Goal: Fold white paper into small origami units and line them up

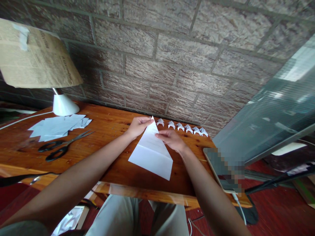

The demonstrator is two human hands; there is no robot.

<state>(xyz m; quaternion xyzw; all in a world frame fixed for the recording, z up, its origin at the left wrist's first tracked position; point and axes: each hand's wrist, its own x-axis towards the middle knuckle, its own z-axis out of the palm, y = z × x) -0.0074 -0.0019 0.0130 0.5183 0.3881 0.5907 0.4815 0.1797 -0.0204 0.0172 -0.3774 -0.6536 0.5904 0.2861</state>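
Note:
A white sheet of paper (153,156), folded to a point at its far end, lies on the wooden table (108,131). My left hand (139,126) pinches the paper's pointed tip from the left. My right hand (171,139) presses its fingers down on the right folded flap, just below the tip. Both hands touch the same sheet.
Several small folded white paper figures (187,128) stand in a row by the brick wall. Black scissors (61,146) and a pile of white paper sheets (57,126) lie at left, near a white lamp (62,104). A phone (222,170) rests at the table's right edge.

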